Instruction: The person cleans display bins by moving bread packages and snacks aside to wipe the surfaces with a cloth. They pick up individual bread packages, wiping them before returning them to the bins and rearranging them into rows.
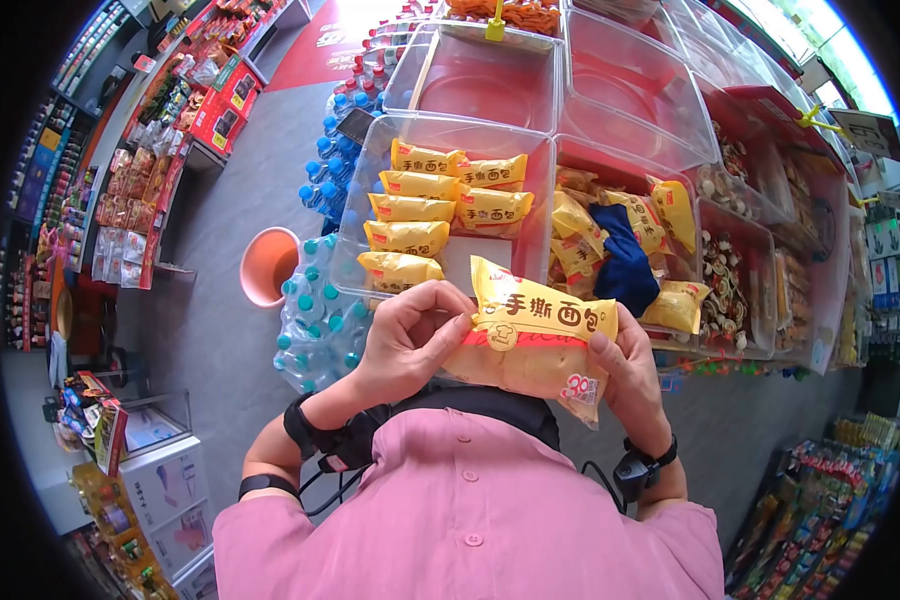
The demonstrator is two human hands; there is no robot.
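Note:
A yellow and clear bread package (540, 340) is held level in front of my chest, its printed side up. My left hand (410, 335) pinches its left end between thumb and fingers. The right end is gripped by my right hand (628, 375), thumb on top. Just beyond, a clear plastic bin (370, 165) holds two columns of similar yellow packages (407, 238), with a pale bare patch of its bottom near the front. To its right, another bin holds loosely piled yellow packages (575, 240) and a dark blue cloth (623, 260).
Bottled water packs (320, 320) and an orange bucket (270, 267) stand left of the bins. Red-bottomed clear bins (485, 85) lie farther back. Small snacks (722, 280) fill bins on the right. Shelves (160, 180) line the far left.

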